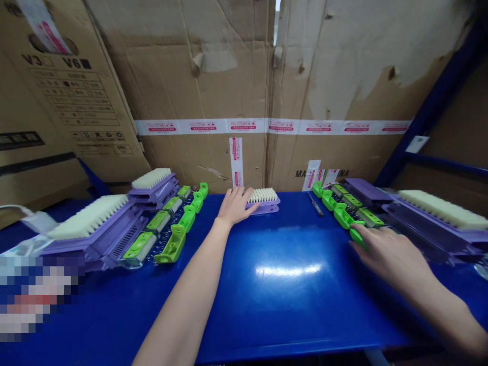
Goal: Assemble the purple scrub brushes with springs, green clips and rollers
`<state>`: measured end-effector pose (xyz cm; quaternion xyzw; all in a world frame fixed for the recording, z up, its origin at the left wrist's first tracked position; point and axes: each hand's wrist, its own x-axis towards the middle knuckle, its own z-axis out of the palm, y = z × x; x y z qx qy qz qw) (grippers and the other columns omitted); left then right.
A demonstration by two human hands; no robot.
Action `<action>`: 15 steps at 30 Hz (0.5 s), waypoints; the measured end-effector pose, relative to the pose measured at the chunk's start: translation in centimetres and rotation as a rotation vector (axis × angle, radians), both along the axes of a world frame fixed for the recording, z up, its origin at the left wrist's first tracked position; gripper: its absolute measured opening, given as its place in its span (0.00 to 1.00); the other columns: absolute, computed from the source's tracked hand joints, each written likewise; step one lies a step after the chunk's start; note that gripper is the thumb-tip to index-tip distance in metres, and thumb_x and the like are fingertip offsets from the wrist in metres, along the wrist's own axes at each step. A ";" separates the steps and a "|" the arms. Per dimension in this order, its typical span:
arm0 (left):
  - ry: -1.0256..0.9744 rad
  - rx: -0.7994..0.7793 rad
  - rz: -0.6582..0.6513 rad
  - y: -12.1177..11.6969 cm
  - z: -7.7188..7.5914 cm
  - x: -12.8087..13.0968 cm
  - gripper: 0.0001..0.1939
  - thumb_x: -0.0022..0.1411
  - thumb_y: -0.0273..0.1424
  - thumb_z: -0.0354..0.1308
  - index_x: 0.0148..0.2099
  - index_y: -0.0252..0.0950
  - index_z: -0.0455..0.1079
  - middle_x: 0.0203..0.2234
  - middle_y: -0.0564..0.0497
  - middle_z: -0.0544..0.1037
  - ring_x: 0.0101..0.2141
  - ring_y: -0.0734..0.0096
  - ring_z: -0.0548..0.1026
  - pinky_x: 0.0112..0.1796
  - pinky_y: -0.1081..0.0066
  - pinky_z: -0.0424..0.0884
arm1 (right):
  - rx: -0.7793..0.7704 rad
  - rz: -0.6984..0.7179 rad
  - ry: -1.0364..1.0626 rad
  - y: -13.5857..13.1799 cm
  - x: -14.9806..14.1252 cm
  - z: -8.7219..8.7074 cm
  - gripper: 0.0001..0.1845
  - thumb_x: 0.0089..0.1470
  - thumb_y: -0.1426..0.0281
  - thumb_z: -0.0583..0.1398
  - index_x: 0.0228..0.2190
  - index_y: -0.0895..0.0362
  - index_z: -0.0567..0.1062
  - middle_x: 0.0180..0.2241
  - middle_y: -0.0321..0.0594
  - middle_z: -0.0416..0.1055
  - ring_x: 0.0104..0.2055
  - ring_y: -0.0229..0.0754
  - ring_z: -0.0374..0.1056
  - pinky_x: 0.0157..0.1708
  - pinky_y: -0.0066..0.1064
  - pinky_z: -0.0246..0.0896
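Blue worktop (pixel 285 310): mid-frame, a purple part (pixel 266 199) with ridged cream top; left hand (pixel 234 206) half-curled over it, grip unclear; right hand (pixel 387 253) pinching a green clip (pixel 357 238).

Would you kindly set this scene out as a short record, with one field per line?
Surface: glossy blue tabletop
Left hand: on the left end of a purple piece with a ridged cream top
Right hand: thumb and forefinger at a green piece; grip unclear
Left side: cream-topped purple parts, silver-and-green blocks, green brackets
Right side: similar parts, plus a thin dark item
Behind: cardboard with white-and-red tape
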<state>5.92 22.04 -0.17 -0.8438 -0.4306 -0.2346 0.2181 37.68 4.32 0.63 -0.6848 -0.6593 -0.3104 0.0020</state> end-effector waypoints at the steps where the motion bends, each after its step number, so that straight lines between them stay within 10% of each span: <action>1: -0.002 -0.001 -0.001 0.0 0.0 0.0 0.28 0.65 0.49 0.42 0.56 0.33 0.63 0.43 0.42 0.72 0.46 0.55 0.68 0.44 0.60 0.61 | -0.005 0.006 -0.009 -0.1 0.0 -0.1 0.13 0.55 0.67 0.55 0.40 0.58 0.74 0.28 0.47 0.74 0.32 0.52 0.71 0.27 0.36 0.57; 15: -0.179 -0.050 -0.013 0.0 -0.3 -0.2 0.33 0.58 0.53 0.52 0.55 0.34 0.63 0.47 0.41 0.73 0.49 0.54 0.70 0.47 0.59 0.64 | -0.100 0.433 0.179 0.5 -3.7 -0.3 0.17 0.52 0.76 0.53 0.43 0.53 0.73 0.33 0.43 0.74 0.36 0.45 0.67 0.33 0.32 0.53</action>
